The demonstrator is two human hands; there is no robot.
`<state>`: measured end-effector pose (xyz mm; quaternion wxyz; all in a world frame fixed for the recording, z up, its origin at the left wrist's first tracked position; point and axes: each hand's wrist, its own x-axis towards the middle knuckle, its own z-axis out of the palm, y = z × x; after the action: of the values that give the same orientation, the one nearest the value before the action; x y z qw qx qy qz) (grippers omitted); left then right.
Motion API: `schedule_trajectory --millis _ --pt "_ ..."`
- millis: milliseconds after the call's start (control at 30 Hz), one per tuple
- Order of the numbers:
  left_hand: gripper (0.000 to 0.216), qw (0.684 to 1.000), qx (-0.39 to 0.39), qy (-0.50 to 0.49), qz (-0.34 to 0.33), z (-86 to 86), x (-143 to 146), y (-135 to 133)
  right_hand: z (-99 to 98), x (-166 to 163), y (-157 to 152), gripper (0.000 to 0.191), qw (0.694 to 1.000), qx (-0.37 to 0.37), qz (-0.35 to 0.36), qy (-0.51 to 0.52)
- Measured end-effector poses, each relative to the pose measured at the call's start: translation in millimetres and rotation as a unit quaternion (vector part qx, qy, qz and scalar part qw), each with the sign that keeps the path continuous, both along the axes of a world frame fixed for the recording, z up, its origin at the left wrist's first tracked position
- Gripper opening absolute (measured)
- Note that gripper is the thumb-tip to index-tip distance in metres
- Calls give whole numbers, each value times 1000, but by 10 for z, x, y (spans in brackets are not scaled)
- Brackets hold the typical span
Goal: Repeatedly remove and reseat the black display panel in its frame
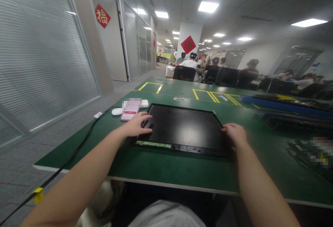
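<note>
A flat black display panel (186, 124) lies on the green table in front of me. Along its near edge runs a thin green circuit board strip (154, 144). My left hand (137, 124) is at the panel's left edge, thumb and fingers spread apart over the frame. At the opposite edge, my right hand (235, 133) has its fingers closed on the panel's rim near the right side; its fingertips are partly hidden.
A phone (130, 110) lies between white rounded objects left of the panel. A black cable (85, 138) crosses the table's left side. Blurred dark parts and a blue tray (260, 101) occupy the right. Yellow tape (213, 97) marks the far tabletop. People sit beyond.
</note>
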<state>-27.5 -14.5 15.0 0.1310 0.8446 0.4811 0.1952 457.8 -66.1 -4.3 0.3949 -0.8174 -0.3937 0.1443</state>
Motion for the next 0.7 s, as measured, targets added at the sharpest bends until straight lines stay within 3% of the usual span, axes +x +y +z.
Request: schedule_trajectory --millis 100,333,700 --pt "71 998 -7 5 -56 62 -14 -35 35 -59 6 28 999 11 17 -37" --pt "60 991 -64 0 -114 182 -13 -103 54 -224 11 35 983 56 164 -59" --pt "67 986 -75 -2 -146 207 -76 -110 5 -182 27 32 980 -1 184 -80"
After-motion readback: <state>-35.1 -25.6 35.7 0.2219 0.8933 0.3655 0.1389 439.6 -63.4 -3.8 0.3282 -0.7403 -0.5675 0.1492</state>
